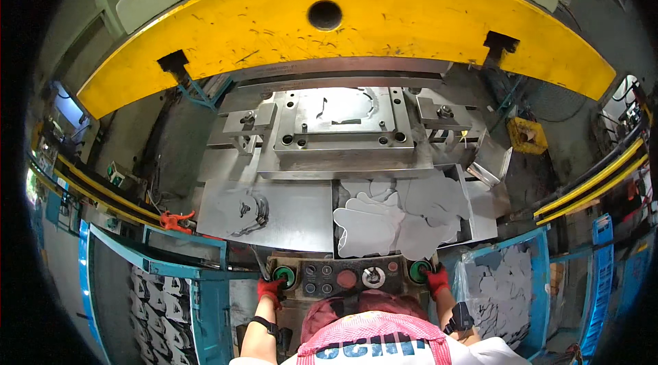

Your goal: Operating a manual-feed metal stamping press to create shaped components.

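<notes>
My left hand [271, 290], in a red glove, reaches to the green push button [284, 276] at the left end of a dark control panel [347, 290]. At the panel's other end, my right hand [437, 280], also red-gloved, rests at a second green button [419, 270]. Fingers of both hands stretch toward the buttons, and neither hand holds anything I can see. Beyond the panel, a stack of flat grey sheet-metal blanks [370, 226] lies on the right. Small dark cut pieces [251, 213] are piled on the metal plate [301, 211] at left.
A steel die [343, 142] sits under the yellow press ram [404, 12]. Blue-framed bins stand on both sides, one with dark stamped parts [162, 310], the other with grey sheet pieces [500, 289]. Orange-handled tool [177, 221] lies at left; a yellow crate [527, 136] is far right.
</notes>
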Motion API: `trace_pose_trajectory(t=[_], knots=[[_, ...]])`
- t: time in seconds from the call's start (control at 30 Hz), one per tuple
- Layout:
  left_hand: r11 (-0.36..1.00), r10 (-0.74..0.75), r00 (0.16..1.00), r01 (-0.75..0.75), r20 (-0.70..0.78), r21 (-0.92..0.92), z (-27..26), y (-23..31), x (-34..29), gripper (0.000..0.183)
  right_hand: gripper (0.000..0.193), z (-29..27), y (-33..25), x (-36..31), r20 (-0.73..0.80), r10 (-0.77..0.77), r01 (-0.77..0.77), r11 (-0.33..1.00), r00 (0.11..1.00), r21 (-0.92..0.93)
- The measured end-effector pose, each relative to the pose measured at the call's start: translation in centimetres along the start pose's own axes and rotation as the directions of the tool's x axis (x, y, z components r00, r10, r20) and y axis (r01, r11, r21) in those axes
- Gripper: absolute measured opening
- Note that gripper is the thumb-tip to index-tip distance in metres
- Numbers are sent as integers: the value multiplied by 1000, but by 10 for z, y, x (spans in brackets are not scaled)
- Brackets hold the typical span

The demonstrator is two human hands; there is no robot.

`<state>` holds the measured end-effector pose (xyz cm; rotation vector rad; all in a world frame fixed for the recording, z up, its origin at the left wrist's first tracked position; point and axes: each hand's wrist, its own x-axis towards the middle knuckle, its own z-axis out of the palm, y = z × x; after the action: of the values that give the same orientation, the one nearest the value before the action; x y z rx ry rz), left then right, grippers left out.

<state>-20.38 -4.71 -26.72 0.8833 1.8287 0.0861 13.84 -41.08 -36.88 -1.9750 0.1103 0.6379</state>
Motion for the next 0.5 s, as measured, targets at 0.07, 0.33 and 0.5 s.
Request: trace_pose_trajectory(t=[0.07,0.33,0.5], knots=[[1000,18,1000,-18,10,14,-2,-9,17,84,74,2,1,0,-75,-27,25,999,997,-22],[993,115,993,-115,8,-24,-1,-20,30,79,72,1,-21,-9,-27,-29,29,999,999,-23],[994,66,998,-64,13,-92,-3,2,-26,67,66,4,8,-2,-57,-20,27,993,998,114]])
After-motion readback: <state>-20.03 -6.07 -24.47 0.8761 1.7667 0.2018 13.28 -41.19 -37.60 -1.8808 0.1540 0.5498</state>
